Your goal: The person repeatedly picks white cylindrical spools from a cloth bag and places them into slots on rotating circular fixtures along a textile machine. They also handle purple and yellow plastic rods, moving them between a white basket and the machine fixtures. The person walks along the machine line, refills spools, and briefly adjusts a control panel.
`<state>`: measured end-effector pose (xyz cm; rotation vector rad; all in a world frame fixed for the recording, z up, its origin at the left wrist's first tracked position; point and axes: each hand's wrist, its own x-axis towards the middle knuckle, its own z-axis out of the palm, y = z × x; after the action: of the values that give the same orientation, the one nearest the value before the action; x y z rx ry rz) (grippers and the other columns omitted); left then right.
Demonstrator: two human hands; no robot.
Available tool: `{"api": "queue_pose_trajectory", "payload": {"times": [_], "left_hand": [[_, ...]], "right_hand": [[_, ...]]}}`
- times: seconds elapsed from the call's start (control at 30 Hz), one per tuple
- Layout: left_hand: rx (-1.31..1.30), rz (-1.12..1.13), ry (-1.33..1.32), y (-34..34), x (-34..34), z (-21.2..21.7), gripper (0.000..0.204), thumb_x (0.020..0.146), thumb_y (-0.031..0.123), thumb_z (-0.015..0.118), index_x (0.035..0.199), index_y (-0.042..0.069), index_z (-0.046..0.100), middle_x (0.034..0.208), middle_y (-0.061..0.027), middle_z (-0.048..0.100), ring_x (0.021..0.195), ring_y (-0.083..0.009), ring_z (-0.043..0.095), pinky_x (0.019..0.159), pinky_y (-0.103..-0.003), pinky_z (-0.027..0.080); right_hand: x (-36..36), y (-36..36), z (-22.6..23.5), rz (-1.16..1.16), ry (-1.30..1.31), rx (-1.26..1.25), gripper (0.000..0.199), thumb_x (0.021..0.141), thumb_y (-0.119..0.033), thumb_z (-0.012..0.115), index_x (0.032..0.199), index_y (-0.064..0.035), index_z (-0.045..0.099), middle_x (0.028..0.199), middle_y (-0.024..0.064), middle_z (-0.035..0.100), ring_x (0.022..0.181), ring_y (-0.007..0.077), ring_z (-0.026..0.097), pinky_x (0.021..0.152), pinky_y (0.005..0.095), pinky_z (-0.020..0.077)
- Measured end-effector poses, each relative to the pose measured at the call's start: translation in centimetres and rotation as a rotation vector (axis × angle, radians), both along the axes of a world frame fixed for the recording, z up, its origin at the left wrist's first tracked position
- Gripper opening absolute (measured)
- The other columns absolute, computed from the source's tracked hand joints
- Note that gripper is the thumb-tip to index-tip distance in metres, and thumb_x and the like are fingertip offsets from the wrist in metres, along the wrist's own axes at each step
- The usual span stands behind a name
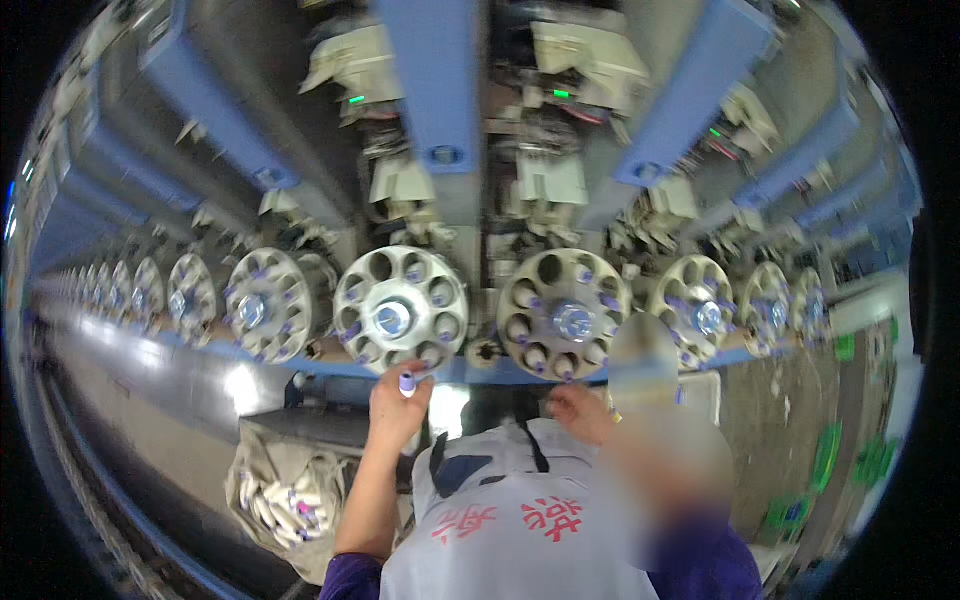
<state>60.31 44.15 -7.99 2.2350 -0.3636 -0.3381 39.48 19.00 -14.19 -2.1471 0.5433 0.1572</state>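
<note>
My left hand (392,408) is closed round a yarn bobbin; its purple tube end (407,384) sticks up beside the thumb. It is just under the lower rim of a round bobbin magazine (345,318), whose ring of pockets holds several white bobbins with purple ends. My right hand (582,413), slightly blurred, has its fingers curled below a second round magazine (510,290). A bobbin's purple tip (567,377) shows just above those fingers, apart from them. Whatever the right hand may hold is hidden.
More round magazines (268,305) line the machine to both sides, beneath slanting blue panels (430,80). A blue rail (500,372) runs under them. At lower left, a cloth sack (245,460) holds many white bobbins. Green crates (785,512) stand at right. A blurred patch covers my right forearm.
</note>
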Motion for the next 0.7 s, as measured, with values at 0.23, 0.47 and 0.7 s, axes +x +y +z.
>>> {"api": "queue_pose_trajectory", "payload": {"times": [0.23, 0.47, 0.7], "left_hand": [[0.125, 0.024, 0.11, -3.9, 9.8, -5.5, 0.029, 0.081, 0.024, 0.065, 0.093, -0.002, 0.066, 0.088, -0.0186, 0.069, 0.079, -0.0276, 0.067, 0.071, -0.037, 0.051], [-0.336, 0.406, 0.031, -0.8, 11.2, 0.6, 0.052, 0.086, 0.04, 0.067, 0.116, -0.002, 0.056, 0.09, -0.0069, 0.064, 0.073, -0.0129, 0.056, 0.061, -0.028, 0.045], [-1.278, 0.433, 0.531, 0.2, 1.9, 3.1, 0.069, 0.087, 0.067, 0.044, 0.127, 0.012, 0.05, 0.1, -0.0154, 0.066, 0.067, -0.0222, 0.062, 0.056, -0.04, 0.054]], "right_hand": [[-9.7, -4.3, -0.3, -0.675, 0.114, 0.174, 0.034, 0.081, -0.028, 0.069, 0.103, -0.0026, 0.064, 0.102, 0.0198, 0.062, 0.093, 0.0377, 0.061, 0.079, 0.0427, 0.0499], [2.4, -8.9, 1.0, -0.232, -0.163, -0.547, 0.057, 0.077, -0.046, 0.071, 0.112, -0.0039, 0.056, 0.091, 0.0166, 0.067, 0.074, 0.0354, 0.066, 0.064, 0.0447, 0.0517], [7.3, -11.0, 3.0, 0.155, 0.313, -0.652, 0.017, 0.075, -0.018, 0.062, 0.082, -0.0076, 0.073, 0.075, 0.0146, 0.068, 0.071, 0.0325, 0.068, 0.065, 0.045, 0.0538]]}}
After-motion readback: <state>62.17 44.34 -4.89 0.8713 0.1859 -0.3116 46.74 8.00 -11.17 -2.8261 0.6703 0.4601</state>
